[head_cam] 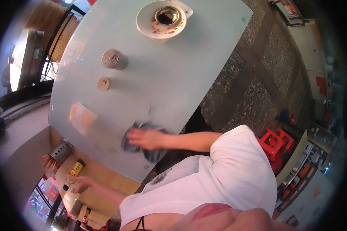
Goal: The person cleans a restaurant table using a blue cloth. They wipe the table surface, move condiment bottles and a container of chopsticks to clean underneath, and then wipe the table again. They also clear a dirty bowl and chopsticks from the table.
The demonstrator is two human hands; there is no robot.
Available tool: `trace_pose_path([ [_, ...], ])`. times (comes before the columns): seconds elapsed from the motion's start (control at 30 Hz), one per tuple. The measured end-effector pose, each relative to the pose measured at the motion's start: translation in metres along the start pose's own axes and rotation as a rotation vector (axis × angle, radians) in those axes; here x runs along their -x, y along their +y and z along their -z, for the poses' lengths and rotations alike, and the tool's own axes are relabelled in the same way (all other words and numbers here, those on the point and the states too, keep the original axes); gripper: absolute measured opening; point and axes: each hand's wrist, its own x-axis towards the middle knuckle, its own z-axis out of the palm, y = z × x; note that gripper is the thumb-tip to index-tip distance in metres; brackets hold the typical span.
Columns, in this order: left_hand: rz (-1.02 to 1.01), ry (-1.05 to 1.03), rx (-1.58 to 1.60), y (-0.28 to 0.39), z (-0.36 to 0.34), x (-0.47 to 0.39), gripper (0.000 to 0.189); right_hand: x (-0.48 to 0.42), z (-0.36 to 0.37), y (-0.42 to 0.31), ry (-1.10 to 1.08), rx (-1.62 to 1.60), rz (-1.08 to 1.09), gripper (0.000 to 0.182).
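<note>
My right hand (146, 139) is pressed flat on a dark, crumpled cloth (153, 155) near the close edge of a pale glass-topped table (162, 78); both are blurred. My left hand (82, 184) hangs over the lower left with its fingers apart, overlapping the view of a yellow-labelled bottle (77, 168); no grip on it shows. An orange and white paper packet (81, 117) lies left of the cloth. Farther up stand a small round container (103, 84) and a larger lidded one (114, 59). At the far end, a stained white bowl (144, 20) holds a metal cup (167, 15) of dark liquid.
A wooden surface (104, 173) adjoins the glass table at the lower left, bearing a perforated metal holder (62, 151) with utensils. Red plastic stools (274, 143) stand at the right on a speckled floor (248, 86). Wicker seating (63, 40) is at the upper left.
</note>
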Motion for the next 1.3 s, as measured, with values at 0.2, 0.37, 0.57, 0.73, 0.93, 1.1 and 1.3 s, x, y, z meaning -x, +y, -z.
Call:
trace_pose_path([
  [0.2,-0.315,-0.469,0.449,0.180,0.098,0.204,0.054,0.090,0.344,0.187,0.192,0.974,-0.569,0.061],
  [0.37,-0.178,-1.289,0.889,0.301,0.130,0.318,0.047,0.193,0.569,0.380,0.393,1.163,-0.905,0.057],
  [0.57,0.454,-1.743,0.797,0.441,0.095,0.350,0.040,0.099,0.522,0.353,0.236,1.095,-0.851,0.066],
  [0.73,0.437,-1.797,0.818,0.465,0.063,0.361,0.034,0.049,0.297,0.170,-0.024,0.184,-0.354,0.053],
  [0.93,0.340,-1.766,0.842,0.472,0.053,0.368,0.031,0.059,0.237,0.175,0.014,-0.097,-0.024,0.043],
  [1.1,0.310,-1.700,0.774,0.465,0.069,0.358,0.039,0.087,0.518,0.332,0.191,0.885,-0.610,0.063],
  [1.3,0.458,-1.720,0.645,0.413,0.096,0.349,0.047,0.019,0.557,0.445,0.326,1.181,-0.602,0.068],
])
